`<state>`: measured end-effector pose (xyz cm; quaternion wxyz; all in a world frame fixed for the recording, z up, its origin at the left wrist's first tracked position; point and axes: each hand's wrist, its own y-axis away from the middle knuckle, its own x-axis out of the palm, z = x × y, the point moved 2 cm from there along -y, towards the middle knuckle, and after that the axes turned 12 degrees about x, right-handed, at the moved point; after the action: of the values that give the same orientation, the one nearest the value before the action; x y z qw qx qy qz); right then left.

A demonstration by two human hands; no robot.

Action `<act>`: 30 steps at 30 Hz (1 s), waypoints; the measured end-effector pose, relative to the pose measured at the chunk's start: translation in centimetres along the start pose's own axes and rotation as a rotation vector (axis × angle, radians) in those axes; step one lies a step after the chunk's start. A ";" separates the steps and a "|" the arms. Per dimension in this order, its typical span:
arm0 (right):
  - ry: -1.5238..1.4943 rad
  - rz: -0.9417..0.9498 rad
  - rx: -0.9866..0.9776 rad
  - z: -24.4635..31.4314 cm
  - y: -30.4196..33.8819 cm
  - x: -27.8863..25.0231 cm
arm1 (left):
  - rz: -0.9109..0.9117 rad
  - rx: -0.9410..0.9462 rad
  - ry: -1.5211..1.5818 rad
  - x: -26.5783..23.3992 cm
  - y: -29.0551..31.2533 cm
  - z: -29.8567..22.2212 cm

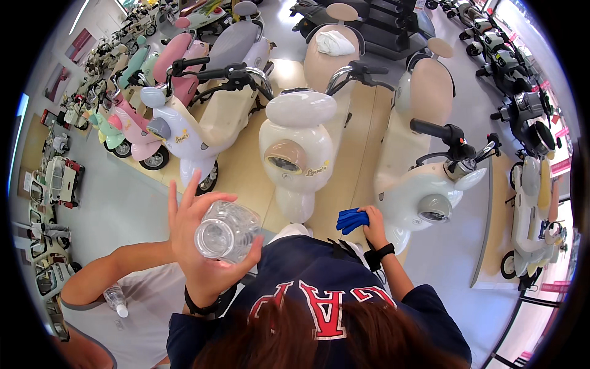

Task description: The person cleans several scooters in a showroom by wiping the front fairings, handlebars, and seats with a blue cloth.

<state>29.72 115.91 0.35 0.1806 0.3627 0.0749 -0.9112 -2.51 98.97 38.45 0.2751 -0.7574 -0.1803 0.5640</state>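
Clear container (pixel 227 232) up in the left hand (pixel 189 240), blue cloth (pixel 351 221) in the right (pixel 373 224).
The left thumb and forefinger grip the container's sides, the other fingers spread away; seen end-on, its full length can't be made out. The right fingers close round the bunched cloth near the white scooter (pixel 298 147), their tips partly hidden. A co-worker's arm (pixel 123 264) runs behind the left hand, its own hand out of sight.

This is a scooter showroom around me: pastel scooters (pixel 300 132) stand angled on a low wood-toned platform (pixel 246 175) mid-frame, dark scooters (pixel 527 111) line the upper right, wall posters (pixel 80 44) hang upper left.
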 end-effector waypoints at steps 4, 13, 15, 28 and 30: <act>-0.025 -0.076 0.039 -2.0 1.9 -3.1 | -0.003 0.088 0.343 3.0 -3.3 -3.7; 0.078 -0.310 0.210 -7.5 7.7 -14.2 | 0.118 0.556 0.860 7.2 -12.6 -16.6; 0.068 -0.353 0.240 -8.9 8.5 -16.5 | 0.155 0.638 0.857 8.3 -13.4 -19.3; -0.124 -0.658 0.331 -17.8 4.4 -25.4 | -0.075 0.835 1.095 14.7 -17.0 -32.5; -0.135 -0.649 0.329 -18.4 3.0 -24.4 | -0.371 1.103 1.133 16.0 -17.2 -33.7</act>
<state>58.91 124.75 3.77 -0.1739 0.2835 0.0267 -0.9427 35.03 114.55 44.19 0.7473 -0.6412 0.1675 0.0476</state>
